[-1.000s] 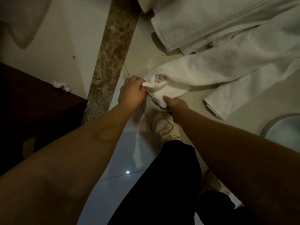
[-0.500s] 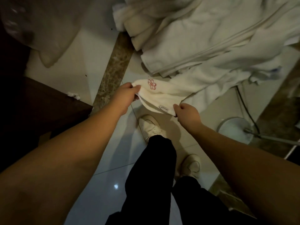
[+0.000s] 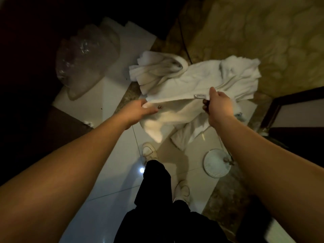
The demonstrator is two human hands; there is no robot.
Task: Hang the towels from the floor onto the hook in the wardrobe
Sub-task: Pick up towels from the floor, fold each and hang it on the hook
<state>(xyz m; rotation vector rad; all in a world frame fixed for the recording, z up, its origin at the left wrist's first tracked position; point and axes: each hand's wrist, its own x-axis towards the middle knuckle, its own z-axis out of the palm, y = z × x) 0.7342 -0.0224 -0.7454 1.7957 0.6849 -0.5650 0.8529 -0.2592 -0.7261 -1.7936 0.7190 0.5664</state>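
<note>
Lifted higher off the floor than half a second before, with both hands spread farther apart and the towel edge pulled nearly straight between them; more of the room showed at the top of the view.

At far left: dark furniture [image 3: 57, 127], only dimly visible. Next to it, on the pale floor tiles [image 3: 112, 88], a crumpled clear plastic bag [image 3: 84, 64]. Down along the marble strip, a small white scrap [image 3: 88, 123] beside the furniture's corner.

Left hand [image 3: 138, 110]: fingers curled round the left end of the towel [image 3: 177, 111], close to a small red embroidered mark [image 3: 159, 106]. Towel raised between the 2 hands, its lower part hanging toward the floor, its far part trailing back into the pile of white towels [image 3: 201, 74] lying on the tiles and the patterned carpet [image 3: 280, 41].

Below the towel: 2 white shoes, one [image 3: 149, 151] forward and one [image 3: 182, 190] back, under black trousers [image 3: 157, 199].

Right hand [image 3: 217, 104]: thumb and fingers pinched on the towel's upper hem, just beside a small white label [image 3: 200, 96].

Farther right: a round white lamp base [image 3: 216, 164] on the floor, with a thin pole rising from it, and a dark cable [image 3: 184, 42] running up across the carpet. At far right, a dark wooden frame [image 3: 280, 106].
</note>
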